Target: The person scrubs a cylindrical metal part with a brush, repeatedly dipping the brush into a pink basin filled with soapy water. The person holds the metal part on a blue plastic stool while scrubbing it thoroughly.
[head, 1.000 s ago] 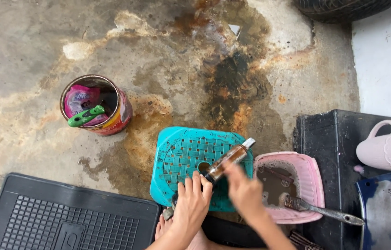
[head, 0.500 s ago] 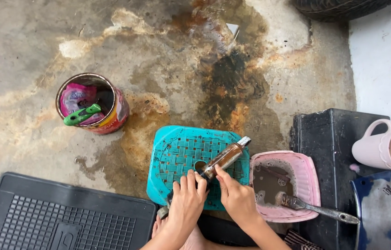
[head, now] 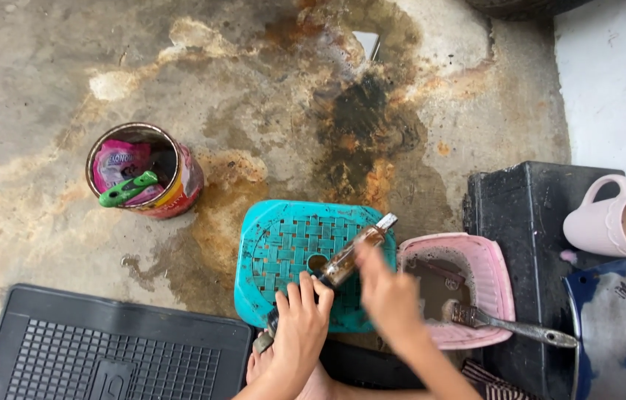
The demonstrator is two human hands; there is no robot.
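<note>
Head view: the left hand (head: 300,322) is wrapped tight around the lower end of a rusty metal rod (head: 348,257), propping it over the teal stool (head: 283,252). The rod's tip points toward 1 o'clock. The right hand (head: 389,296) is blurred against the rod's middle — whether it grips, I cannot tell — with the pink basin (head: 492,275) of murky liquid and a brush (head: 514,324) close at 3 o'clock, handy for dipping.

Rough, rust-stained concrete floor (head: 254,96) lies beneath a teal plastic stool (head: 283,255) with a woven lattice top. A grimy, oil-slicked metal rod (head: 354,252) shows dull brown sheen. Beside it sit a matt pink plastic basin (head: 494,278), a ribbed black rubber mat (head: 105,352) and a glossy tin can (head: 180,185).
</note>
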